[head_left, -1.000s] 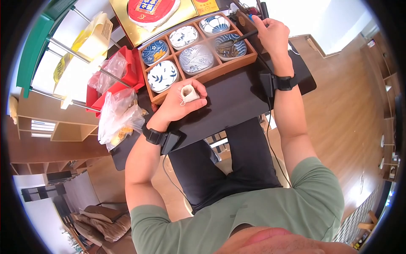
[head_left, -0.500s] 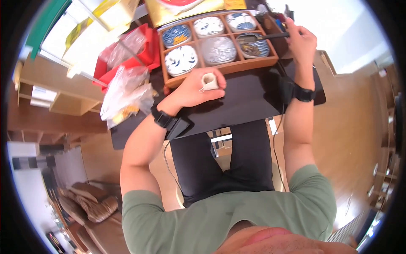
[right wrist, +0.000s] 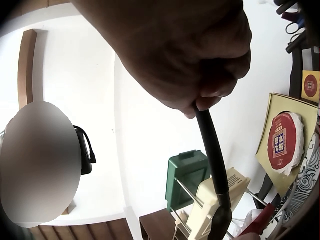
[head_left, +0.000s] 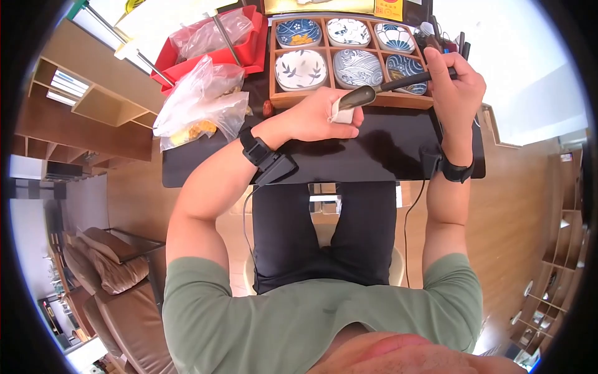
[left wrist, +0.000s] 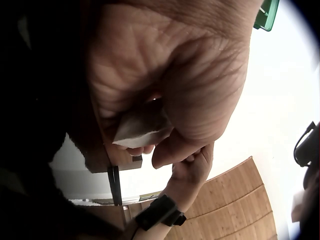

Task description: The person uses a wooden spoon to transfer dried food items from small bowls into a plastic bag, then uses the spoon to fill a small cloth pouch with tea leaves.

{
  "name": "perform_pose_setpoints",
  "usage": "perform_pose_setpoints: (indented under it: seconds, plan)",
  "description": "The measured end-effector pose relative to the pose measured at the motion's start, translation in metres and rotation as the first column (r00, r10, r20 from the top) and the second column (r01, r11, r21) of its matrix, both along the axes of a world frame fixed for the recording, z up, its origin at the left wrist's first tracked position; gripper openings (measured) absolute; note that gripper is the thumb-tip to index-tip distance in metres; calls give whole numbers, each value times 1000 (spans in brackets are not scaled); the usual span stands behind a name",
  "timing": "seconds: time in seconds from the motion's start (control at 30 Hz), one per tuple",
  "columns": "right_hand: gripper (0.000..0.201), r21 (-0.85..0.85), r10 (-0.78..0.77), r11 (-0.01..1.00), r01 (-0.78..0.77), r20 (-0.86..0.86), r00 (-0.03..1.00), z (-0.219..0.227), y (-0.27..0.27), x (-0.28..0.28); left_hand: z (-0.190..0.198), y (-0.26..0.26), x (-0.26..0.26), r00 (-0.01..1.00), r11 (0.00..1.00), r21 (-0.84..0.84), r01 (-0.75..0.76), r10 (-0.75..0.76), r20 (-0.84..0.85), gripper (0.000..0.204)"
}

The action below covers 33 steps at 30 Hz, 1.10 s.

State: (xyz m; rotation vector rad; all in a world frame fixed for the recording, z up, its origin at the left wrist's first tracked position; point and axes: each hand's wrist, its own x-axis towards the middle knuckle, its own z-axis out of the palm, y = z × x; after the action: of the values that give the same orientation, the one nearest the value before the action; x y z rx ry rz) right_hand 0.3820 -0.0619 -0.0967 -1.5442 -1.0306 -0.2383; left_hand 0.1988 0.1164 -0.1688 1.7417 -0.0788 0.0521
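My left hand (head_left: 314, 115) holds a small whitish pouch (head_left: 344, 116) upright over the dark table, its fingers and thumb around it. In the left wrist view the pouch (left wrist: 142, 126) shows pale between thumb and palm. With curled fingers, my right hand (head_left: 460, 90) grips the black handle of a scoop (head_left: 359, 97). The scoop's dark bowl lies tilted right at the pouch's mouth; what it carries is hidden. Down from the right hand (right wrist: 200, 65) runs the scoop handle (right wrist: 212, 150) in the right wrist view. Behind the hands, a divided wooden box (head_left: 289, 100) holds several blue-and-white patterned dishes.
Left of the box, a clear plastic bag (head_left: 205, 93) with yellowish contents lies before a red bin (head_left: 249, 53). A small dark-red object (head_left: 268, 108) sits near the left wrist. Behind the box is a gold panel (head_left: 317, 6). Cables run from both wrist straps.
The scoop has left the lower-right dish and come left and toward the body to the pouch's mouth. The left hand still holds the pouch. The head view has shifted.
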Motion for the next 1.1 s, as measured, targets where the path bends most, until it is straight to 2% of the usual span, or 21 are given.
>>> perform_pose_setpoints:
  seconds: [0.03, 0.07, 0.13, 0.17, 0.23, 0.27, 0.33, 0.37, 0.43, 0.53, 0.57, 0.63, 0.8, 0.87, 1.0, 1.1]
  plan:
    - [23, -2, -24, 1000, 25, 189, 982, 0, -1, 0, 0, 0, 0, 1000, 1000, -3, -5, 5, -20, 20]
    - [23, -4, -22, 1000, 23, 190, 981, 0, -1, -1, -1, 0, 0, 1000, 1000, -5, -7, 7, -19, 20]
    - [18, 125, 44, 985, -120, 491, 870, 2, -2, -3, -2, 1, 0, 1000, 1000, 1, 4, -4, -6, 19]
    - [18, 124, 45, 985, -121, 491, 870, 2, -1, -3, -2, 1, 0, 1000, 1000, 0, 3, -3, -5, 19]
    - [15, 296, 56, 923, -245, 527, 848, 2, 2, 0, -1, 0, 0, 999, 1000, -13, 4, -4, 40, 18]
    - [15, 299, 42, 926, -232, 530, 847, 0, 2, 4, -1, 1, 1, 999, 1000, -9, 19, -19, 43, 18]
    - [17, 436, -93, 897, -72, 347, 933, -4, -3, 18, -4, 1, 2, 995, 998, 60, -2, -4, 103, 17]
    - [17, 436, -125, 899, -46, 355, 927, -4, -4, 26, -4, 1, 4, 993, 998, 61, 32, -38, 111, 17]
    - [18, 514, -105, 856, 62, 54, 993, -4, 0, 44, -4, 2, 4, 995, 999, 33, 14, -17, 96, 17]
    - [23, 530, -127, 839, 120, -24, 992, -22, 2, 77, 0, -1, 3, 996, 1000, -8, 15, -14, 89, 24]
    - [23, 534, -140, 835, 130, -23, 990, -24, 0, 78, 0, -2, 4, 996, 1000, -4, 28, -27, 90, 24]
    - [24, 493, -302, 832, 254, 20, 953, -27, -2, 78, -1, -1, 3, 999, 999, -35, 2, 0, 53, 26]
    - [28, 462, -434, 814, 351, 83, 897, -34, -8, 83, -1, -3, 3, 1000, 999, -54, -6, 7, 15, 25]
    - [23, 385, -534, 823, 417, 277, 799, -38, -9, 88, -2, -1, 4, 999, 999, -44, -7, 9, 39, 24]
    - [23, 330, -550, 832, 445, 394, 736, -43, -14, 83, 0, -4, 4, 999, 999, -47, -11, 13, 49, 23]
    - [25, 357, -547, 830, 428, 375, 748, -41, -13, 76, 1, -2, 3, 1000, 996, -90, -3, 5, 21, 19]
